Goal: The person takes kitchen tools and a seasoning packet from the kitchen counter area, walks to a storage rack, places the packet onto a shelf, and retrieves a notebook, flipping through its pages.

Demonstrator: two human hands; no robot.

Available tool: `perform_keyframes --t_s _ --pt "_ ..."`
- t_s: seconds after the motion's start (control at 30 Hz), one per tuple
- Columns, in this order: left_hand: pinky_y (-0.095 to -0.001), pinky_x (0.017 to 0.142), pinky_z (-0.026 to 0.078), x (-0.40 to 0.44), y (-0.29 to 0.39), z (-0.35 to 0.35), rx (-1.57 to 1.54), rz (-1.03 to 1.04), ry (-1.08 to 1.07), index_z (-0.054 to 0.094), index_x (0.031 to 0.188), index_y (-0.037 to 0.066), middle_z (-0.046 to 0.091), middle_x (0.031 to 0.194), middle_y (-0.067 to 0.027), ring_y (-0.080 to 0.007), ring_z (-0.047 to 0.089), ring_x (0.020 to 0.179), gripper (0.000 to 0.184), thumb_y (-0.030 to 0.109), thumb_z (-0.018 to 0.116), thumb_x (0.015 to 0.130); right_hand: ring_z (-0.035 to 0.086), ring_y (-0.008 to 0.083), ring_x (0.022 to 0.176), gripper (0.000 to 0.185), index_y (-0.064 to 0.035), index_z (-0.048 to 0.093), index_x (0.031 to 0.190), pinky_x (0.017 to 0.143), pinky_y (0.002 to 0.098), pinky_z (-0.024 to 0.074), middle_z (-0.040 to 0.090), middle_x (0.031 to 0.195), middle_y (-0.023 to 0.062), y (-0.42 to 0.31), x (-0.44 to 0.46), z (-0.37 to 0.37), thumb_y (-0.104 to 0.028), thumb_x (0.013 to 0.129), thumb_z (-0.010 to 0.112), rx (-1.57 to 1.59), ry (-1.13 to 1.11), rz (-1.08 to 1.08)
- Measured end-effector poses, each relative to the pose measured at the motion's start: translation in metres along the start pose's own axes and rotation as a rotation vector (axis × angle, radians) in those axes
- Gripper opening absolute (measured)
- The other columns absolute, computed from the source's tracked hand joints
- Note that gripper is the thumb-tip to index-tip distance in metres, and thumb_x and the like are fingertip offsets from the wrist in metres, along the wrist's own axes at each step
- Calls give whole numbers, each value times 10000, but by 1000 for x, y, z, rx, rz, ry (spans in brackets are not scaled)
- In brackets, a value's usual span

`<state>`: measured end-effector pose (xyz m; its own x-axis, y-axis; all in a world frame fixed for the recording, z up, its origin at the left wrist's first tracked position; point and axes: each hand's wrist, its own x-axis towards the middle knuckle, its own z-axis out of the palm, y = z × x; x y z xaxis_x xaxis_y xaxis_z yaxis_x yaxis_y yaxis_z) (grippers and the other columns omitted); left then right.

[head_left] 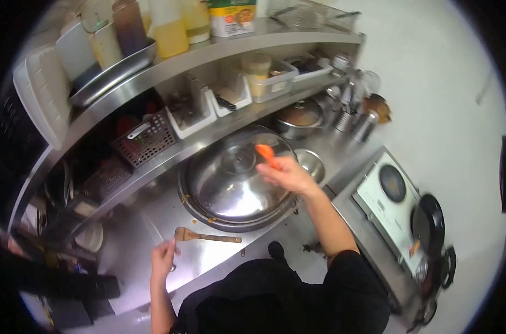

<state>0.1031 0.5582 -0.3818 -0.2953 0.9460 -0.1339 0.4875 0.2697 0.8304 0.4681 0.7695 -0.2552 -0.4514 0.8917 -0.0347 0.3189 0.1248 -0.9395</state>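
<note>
The left hand [163, 260] is low over the tabletop [131, 253], near its front edge. Its fingers are bent. A thin, pale stick-like thing [152, 226] points away from them, toward the back left, but I cannot tell if they grip it.

Just to the right of these fingers lies a wooden spatula [208, 237]. Its wide, flat end is very close to them. Its long handle runs off to the right, at a slant to the front edge, and the handle's tip is near that edge. The left hand is much nearer to the spatula than the right hand is.

Farther in is a big, round metal lid [219, 186], with a few yellow bits by its rim. The right hand [289, 175] is up over the lid's right side. Its fingers are wrapped around a small orange thing [266, 152]. The orange thing sticks out past the fingers, with its long way pointing to the back left, over the lid. What it is, I can't tell.

Past the right hand is a shiny bowl [313, 163], and behind that a pan with a lid [299, 113]. At the back is a metal shelf [208, 137] with a holey basket [147, 140] on it.
</note>
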Motion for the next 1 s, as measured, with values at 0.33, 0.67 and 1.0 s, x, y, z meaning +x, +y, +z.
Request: perform_keyframes --t_s 0.33,0.67,1.0 --pt "-279 694 521 157 228 138 -718 -1 96 515 1221 21 618 1043 -146 -223 639 868 340 225 575 956 538 80 578 436 -16 679 765 552 226 432 571 614 -3 91 71 -137 -391 956 564 133 -391 42" --pt "-333 829 578 312 265 183 -1200 -139 87 397 1263 -87 540 1177 -217 -301 629 1012 514 225 624 924 535 69 593 370 -23 690 854 557 226 438 613 679 -4 140 88 -205 -351 961 558 205 -487 53" --pt "-255 566 529 349 248 170 -1438 -295 128 472 948 47 544 737 -32 -132 525 635 196 234 484 1004 514 61 571 353 7 686 916 561 219 447 585 668 -13 183 79 -271 -277 1002 494 210 -439 98"
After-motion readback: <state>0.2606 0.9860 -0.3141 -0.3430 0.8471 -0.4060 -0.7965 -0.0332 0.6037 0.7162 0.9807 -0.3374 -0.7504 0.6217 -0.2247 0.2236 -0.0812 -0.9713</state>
